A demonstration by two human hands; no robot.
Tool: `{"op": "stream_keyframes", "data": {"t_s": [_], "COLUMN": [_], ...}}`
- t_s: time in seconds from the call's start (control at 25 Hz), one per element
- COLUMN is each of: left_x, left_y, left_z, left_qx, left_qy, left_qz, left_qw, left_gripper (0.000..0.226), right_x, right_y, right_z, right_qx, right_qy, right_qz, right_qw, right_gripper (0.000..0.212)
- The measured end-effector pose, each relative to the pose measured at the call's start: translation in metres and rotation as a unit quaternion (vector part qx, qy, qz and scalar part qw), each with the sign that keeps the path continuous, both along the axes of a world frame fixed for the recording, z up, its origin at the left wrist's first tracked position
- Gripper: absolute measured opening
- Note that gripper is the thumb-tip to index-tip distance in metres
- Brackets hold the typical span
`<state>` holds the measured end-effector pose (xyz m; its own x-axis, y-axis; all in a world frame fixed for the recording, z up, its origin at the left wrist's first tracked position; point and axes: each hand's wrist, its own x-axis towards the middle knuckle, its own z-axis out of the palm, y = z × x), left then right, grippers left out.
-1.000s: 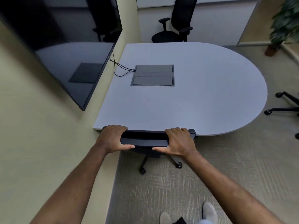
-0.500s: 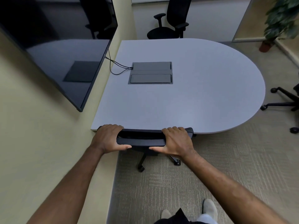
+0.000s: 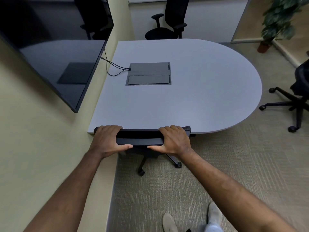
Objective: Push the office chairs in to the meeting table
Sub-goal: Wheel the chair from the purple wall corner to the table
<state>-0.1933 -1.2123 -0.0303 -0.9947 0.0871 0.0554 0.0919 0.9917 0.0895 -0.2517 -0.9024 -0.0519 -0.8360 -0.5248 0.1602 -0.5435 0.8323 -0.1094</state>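
Head view: left hand (image 3: 107, 139) and right hand (image 3: 173, 141) grip closed on near chair (image 3: 139, 139) backrest, tucked against table (image 3: 184, 97) edge; far chair (image 3: 168, 24) and right chair (image 3: 299, 91) unpushed.

Carpeted throughout in beige, finely ribbed pile (image 3: 234, 164). Walled from seven to eleven o'clock in pale yellow matt paint (image 3: 33, 148), edged at the floor with a narrow grey-white skirting strip (image 3: 111, 190). Hung at ten o'clock with a large black glossy flat screen (image 3: 50, 47), switched off, mirroring the room. Closed at twelve o'clock by a white panelled partition (image 3: 209, 17), ended at one o'clock by a slim silver metal post (image 3: 239, 22). Softened at two o'clock by a leafy green plant (image 3: 277, 19) in a small terracotta pot (image 3: 263, 47). Lit evenly, without hard shadows.
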Motion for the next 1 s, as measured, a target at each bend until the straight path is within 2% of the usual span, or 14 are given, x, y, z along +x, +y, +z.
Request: {"op": "stream_keyframes", "data": {"t_s": [0.2, 0.48, 0.68, 0.88, 1.0], "left_x": [0.008, 0.004, -0.017, -0.047, -0.072], "left_y": [0.029, 0.096, 0.170, 0.263, 0.330], "left_z": [0.002, 0.005, 0.008, 0.008, 0.008], "left_qx": [0.014, 0.012, 0.033, 0.074, 0.062], "left_qy": [-0.011, -0.039, -0.071, -0.094, -0.088], "left_qz": [0.022, 0.004, -0.039, -0.083, -0.116], "left_qw": [1.000, 0.999, 0.996, 0.989, 0.987], "left_gripper": [0.100, 0.099, 0.096, 0.082, 0.079], "right_x": [0.005, 0.015, 0.017, 0.015, 0.011], "right_y": [0.007, 0.044, 0.115, 0.224, 0.298], "right_z": [0.001, -0.006, -0.016, -0.028, -0.032], "right_qx": [-0.022, -0.082, -0.109, -0.055, -0.040], "right_qy": [-0.014, -0.022, -0.014, -0.066, -0.080], "right_qz": [-0.007, -0.023, -0.065, -0.145, -0.188], "right_qw": [1.000, 0.996, 0.992, 0.986, 0.978], "right_gripper": [0.109, 0.092, 0.087, 0.089, 0.087]}}
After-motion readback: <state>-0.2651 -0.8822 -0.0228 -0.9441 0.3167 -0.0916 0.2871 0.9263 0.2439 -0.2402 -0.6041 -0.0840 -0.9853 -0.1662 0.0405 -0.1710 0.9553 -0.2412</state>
